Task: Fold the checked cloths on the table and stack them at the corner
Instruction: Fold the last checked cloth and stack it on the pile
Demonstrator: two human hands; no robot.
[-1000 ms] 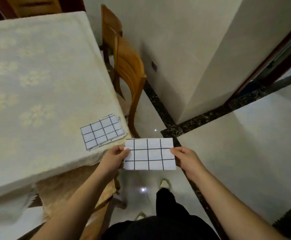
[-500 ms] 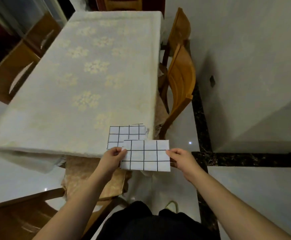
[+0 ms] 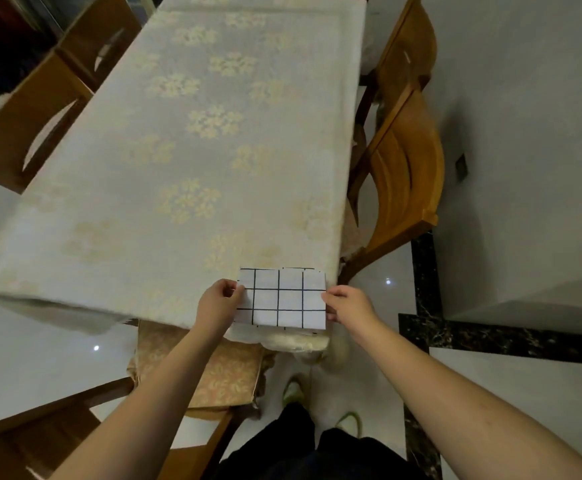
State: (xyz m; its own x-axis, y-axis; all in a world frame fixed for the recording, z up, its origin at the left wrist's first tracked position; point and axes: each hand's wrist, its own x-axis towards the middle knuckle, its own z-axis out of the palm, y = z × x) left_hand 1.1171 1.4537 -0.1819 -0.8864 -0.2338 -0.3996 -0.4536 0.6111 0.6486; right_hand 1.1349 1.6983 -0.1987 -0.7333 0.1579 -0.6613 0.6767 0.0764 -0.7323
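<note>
Checked cloth (image 3: 282,299) folded, at table (image 3: 178,133) corner; left hand (image 3: 217,304), right hand (image 3: 350,304) fingers pinching edges.

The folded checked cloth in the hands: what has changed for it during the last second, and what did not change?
The folded checked cloth moved from off the table edge, above the floor, to over the stacked cloth at the table corner, now covering nearly all of it. Whether it already rests there is unclear. The left hand and right hand kept pinching its short ends; nothing was released. The stacked cloth stayed at the corner.
</note>
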